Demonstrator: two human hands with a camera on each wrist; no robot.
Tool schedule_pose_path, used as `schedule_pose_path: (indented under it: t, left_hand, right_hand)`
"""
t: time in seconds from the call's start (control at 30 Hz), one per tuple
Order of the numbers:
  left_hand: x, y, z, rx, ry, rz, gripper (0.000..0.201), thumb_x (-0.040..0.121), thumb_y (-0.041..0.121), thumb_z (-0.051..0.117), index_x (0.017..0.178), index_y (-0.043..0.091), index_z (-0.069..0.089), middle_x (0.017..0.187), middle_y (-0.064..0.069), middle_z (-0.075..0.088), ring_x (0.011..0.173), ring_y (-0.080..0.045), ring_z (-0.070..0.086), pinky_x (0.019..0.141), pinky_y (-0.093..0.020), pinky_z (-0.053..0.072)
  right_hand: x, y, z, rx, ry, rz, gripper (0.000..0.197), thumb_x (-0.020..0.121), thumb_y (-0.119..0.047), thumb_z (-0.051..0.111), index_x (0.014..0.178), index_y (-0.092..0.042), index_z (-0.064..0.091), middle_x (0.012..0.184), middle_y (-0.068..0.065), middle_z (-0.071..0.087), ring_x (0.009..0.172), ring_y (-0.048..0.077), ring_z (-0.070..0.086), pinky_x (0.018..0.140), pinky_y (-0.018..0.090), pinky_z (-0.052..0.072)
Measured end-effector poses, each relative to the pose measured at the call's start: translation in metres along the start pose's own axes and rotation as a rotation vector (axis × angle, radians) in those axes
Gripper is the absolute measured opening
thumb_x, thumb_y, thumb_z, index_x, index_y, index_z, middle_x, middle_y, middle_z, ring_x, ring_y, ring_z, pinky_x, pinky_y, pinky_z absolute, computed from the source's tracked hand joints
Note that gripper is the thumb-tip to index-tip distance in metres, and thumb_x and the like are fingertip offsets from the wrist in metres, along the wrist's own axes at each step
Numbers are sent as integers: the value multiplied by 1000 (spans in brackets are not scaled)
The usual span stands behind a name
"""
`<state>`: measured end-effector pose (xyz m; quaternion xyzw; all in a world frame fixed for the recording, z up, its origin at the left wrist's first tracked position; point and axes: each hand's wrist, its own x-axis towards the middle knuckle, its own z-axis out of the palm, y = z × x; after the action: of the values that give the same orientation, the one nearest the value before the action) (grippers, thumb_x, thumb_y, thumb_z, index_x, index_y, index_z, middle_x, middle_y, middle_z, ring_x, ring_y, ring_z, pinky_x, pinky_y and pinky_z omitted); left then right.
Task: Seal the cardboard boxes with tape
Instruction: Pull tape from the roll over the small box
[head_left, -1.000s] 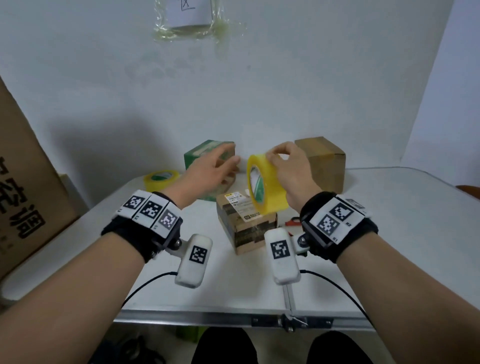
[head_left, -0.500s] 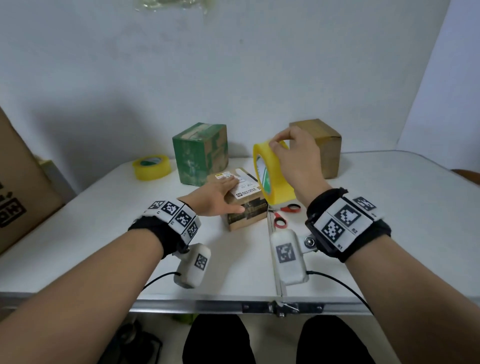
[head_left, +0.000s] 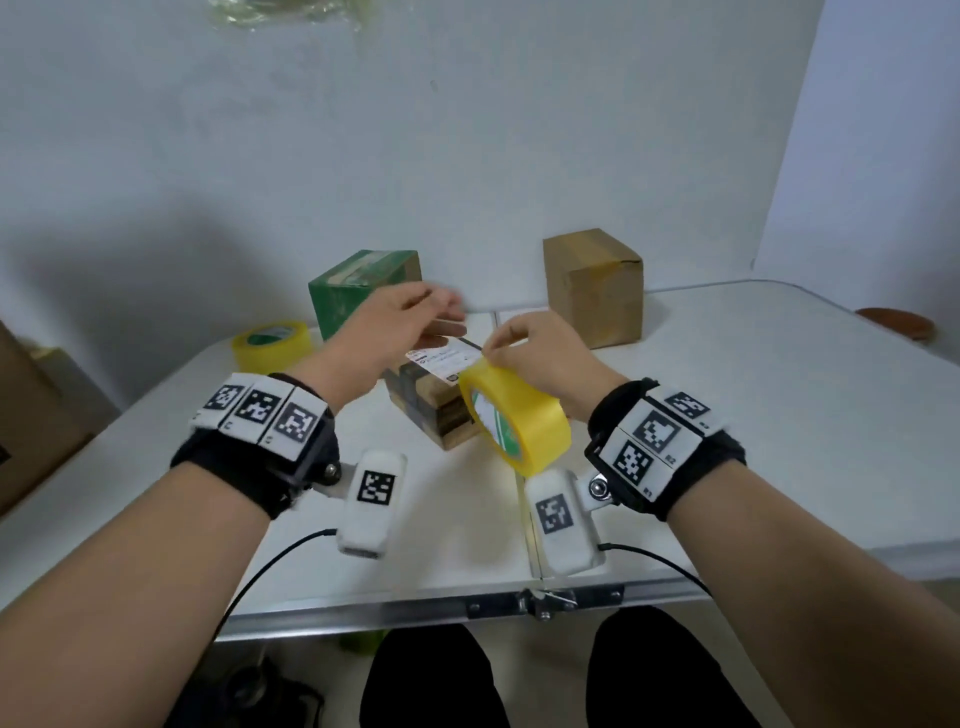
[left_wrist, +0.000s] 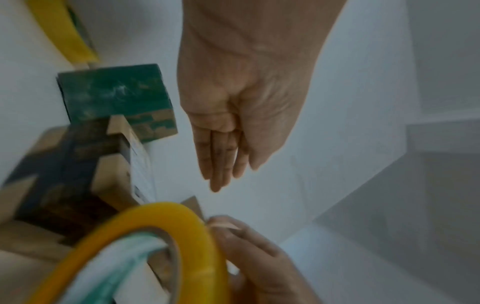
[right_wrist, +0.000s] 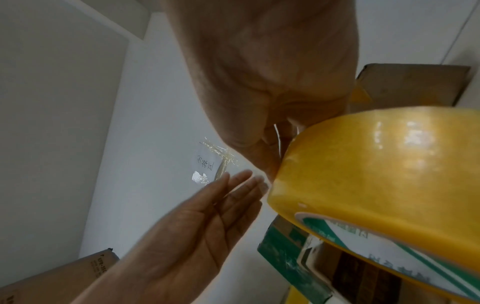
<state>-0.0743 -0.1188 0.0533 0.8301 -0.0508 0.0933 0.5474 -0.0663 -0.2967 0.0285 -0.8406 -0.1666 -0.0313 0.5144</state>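
The right hand (head_left: 545, 358) holds a yellow tape roll (head_left: 514, 415) above the near part of the white table (head_left: 753, 415). Its thumb and fingers are curled and pinch the top edge of the roll, which hangs tilted, with the green and white core label turned to the left. In the right wrist view the roll (right_wrist: 384, 164) fills the right side, and thin clear tape shows between the pinching fingers. The left hand (head_left: 395, 322) is in the air just left of the roll, fingers straight and close together, holding nothing; it is blurred. Below both hands stands a small brown box with a white label (head_left: 441, 384) on the table. Behind it are a green box (head_left: 358, 291) and a plain brown box (head_left: 592, 286), well apart. A 2nd yellow tape roll (head_left: 270, 343) lies flat at the far left
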Motion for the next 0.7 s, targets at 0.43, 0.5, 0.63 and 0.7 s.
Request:
schedule_pose_path:
  t: [0.43,0.5,0.63,0.7]
  left_hand:
    - [-20,-1,21,372,-129,-44,23,81,22,78,103,20,72,99,4,72,97,-11,67,94,-30,52]
    - [-21,0,24,406,-95,-46,25,79,31,79,101,21,72,100,5,71,98,-11,66,95,-33,52]
    - [-21,11,25,596,-144,-65,42,78,49,75,108,19,72,106,3,70,104,-15,62,97,-38,49]
    - [-21,16,28,675,-159,-53,39,81,46,74,107,16,73,105,-2,70,102,-20,63,97,-41,49]
  right_hand:
    - [-12,16,15,163,11,127,17,95,-14,61,106,-12,74,112,7,66,110,22,60,97,34,48]
    - [-13,19,17,184,30,128,18,95,-15,61,107,-13,74,109,5,67,109,22,60,97,35,50]
    - [-12,20,20,221,35,148,19,95,-15,61,109,-12,73,106,4,67,106,23,62,94,36,52]
    - [-13,19,21,219,39,144,21,96,-14,58,112,-12,73,105,2,65,107,20,60,93,32,50]
